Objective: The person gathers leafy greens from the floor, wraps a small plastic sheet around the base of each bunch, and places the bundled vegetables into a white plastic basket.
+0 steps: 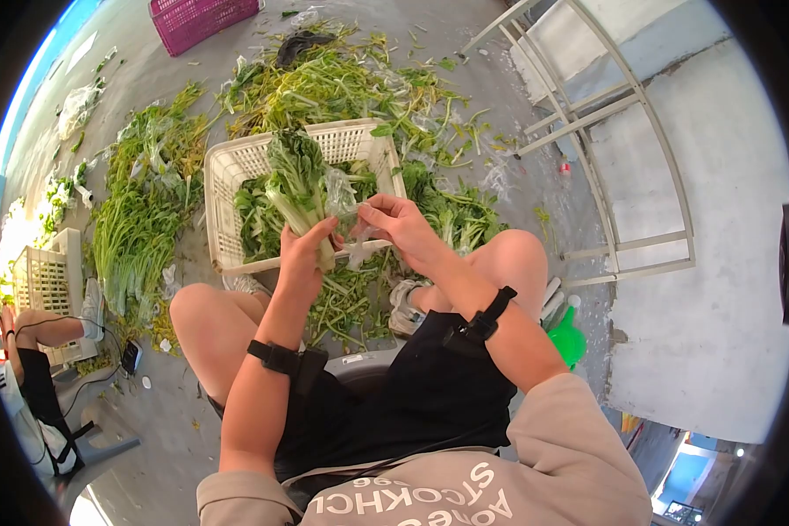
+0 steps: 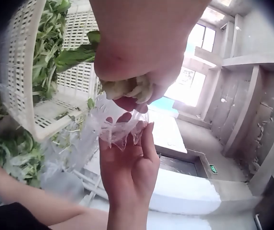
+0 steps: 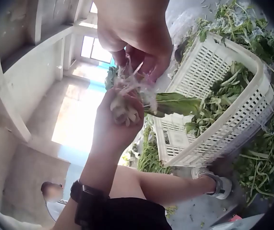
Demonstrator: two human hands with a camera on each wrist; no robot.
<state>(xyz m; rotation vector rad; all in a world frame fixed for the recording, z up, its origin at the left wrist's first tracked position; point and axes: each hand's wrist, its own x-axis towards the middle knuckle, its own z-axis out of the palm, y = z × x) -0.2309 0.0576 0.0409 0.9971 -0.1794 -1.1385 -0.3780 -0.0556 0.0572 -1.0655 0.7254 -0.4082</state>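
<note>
The left hand (image 1: 302, 256) grips a bunch of leafy greens (image 1: 296, 175) round its pale stalks, leaves pointing away from the body, above the white basket (image 1: 219, 210). Beside it the right hand (image 1: 401, 230) pinches clear plastic film (image 1: 340, 195) that lies against the bunch. In the left wrist view the cut stalk ends (image 2: 127, 90) stick out of the left hand (image 2: 137, 57), and the film (image 2: 120, 132) stretches to the fingers of the right hand (image 2: 129, 170). The right wrist view shows the film (image 3: 132, 81) bunched between both hands.
More greens lie inside the basket. Heaps of greens and yellowed leaves (image 1: 324, 88) cover the floor around it, with long stalks (image 1: 136, 228) at left. A purple crate (image 1: 203, 19) stands at the top, a metal frame (image 1: 587, 131) at right, a green object (image 1: 567, 340) near the right knee. Another person sits at far left.
</note>
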